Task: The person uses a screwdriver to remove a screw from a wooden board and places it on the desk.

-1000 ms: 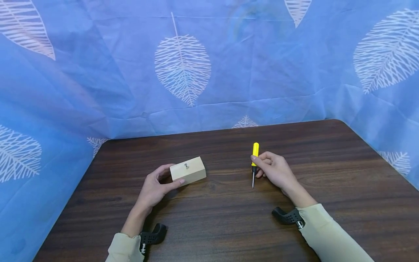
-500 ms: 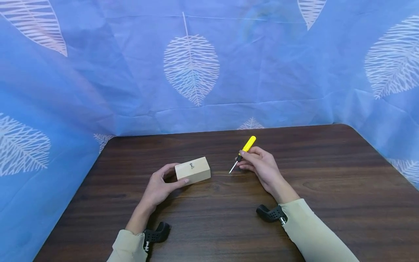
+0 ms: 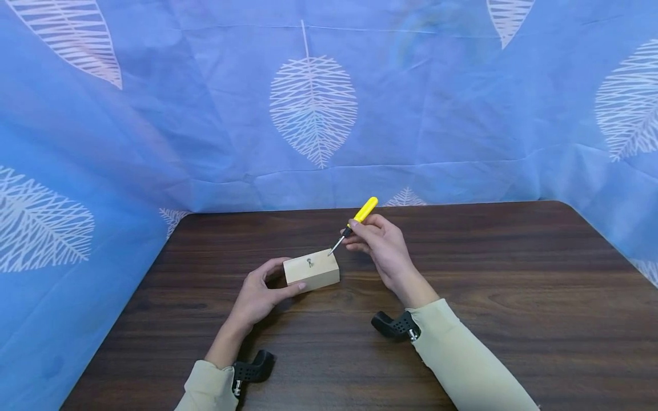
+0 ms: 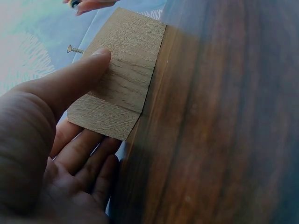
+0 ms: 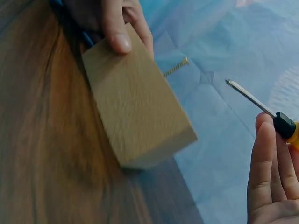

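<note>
A pale wooden block (image 3: 319, 278) sits on the brown table, gripped at its left end by my left hand (image 3: 262, 295), thumb on the near side. From its top face a screw (image 5: 176, 66) stands up, partly sunk in the wood; in the head view it looks small and dark. My right hand (image 3: 384, 249) pinches a yellow-handled screwdriver (image 3: 366, 209) near its black collar. The shaft (image 5: 250, 97) slants down to the left. In the right wrist view the tip is apart from the screw, in the air beyond the block.
The dark wood-grain table (image 3: 488, 274) reaches back to a blue curtain (image 3: 231, 103) with white leaf prints. Black wrist mounts (image 3: 254, 367) jut inward from both sleeves, low over the tabletop.
My right hand has carried the screwdriver left, toward the block, and its handle has tilted from upright to slanting right. The left hand keeps its hold; the head view has shifted slightly.
</note>
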Motion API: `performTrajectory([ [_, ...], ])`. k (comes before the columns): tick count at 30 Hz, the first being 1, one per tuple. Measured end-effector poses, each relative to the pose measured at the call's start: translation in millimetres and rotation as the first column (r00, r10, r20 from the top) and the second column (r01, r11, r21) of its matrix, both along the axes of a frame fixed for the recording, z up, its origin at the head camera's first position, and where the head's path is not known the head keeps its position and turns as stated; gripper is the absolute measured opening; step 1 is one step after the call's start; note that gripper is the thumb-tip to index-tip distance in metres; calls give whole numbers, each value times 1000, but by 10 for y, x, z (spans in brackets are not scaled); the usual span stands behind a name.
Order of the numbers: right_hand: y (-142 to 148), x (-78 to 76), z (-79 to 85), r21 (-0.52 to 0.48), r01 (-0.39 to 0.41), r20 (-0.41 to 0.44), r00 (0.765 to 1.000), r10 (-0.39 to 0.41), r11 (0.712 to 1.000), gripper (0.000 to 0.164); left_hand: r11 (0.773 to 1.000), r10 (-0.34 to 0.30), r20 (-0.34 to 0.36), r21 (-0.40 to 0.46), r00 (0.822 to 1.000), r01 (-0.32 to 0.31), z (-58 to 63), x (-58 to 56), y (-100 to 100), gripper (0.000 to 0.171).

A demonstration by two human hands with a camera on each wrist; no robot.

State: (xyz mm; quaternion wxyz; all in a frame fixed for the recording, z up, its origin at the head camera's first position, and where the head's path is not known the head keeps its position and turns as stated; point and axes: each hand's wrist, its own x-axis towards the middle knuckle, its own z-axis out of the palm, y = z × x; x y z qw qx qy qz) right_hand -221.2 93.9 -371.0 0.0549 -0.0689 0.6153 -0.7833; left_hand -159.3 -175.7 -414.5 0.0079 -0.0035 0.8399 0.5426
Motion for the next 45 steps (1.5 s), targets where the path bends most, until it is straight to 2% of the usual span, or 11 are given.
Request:
performTrajectory([
  [8, -214, -66, 75, 27, 0, -44, 999, 1, 1000, 28, 1000, 5, 2, -9, 1000, -5, -2, -7, 0, 55],
  [15, -380, -38, 200, 134, 14, -181, 983, 10, 991, 34, 1000, -6, -5, -12, 1000, 6, -4, -10, 0, 55],
  [19, -441, 38, 296, 244, 43, -268, 963, 25, 969, 28, 1000, -9, -9, -6, 1000, 9, 1, -6, 2, 55],
  [28, -505, 172, 366, 397, 100, -376, 925, 62, 913, 21, 1000, -9, 4, -3, 1000, 9, 9, -2, -2, 57],
  [32, -522, 198, 359, 432, 120, -414, 907, 79, 894, 20, 1000, -10, 8, -7, 1000, 10, 2, 4, -11, 58],
  [38, -542, 202, 339, 453, 126, -428, 899, 91, 882, 21, 1000, -7, 6, -22, 1000, 7, -10, -3, -19, 58],
  [45, -561, 200, 319, 509, 140, -447, 886, 122, 849, 23, 1000, 0, 15, -32, 1000, 0, -13, -21, -21, 58],
])
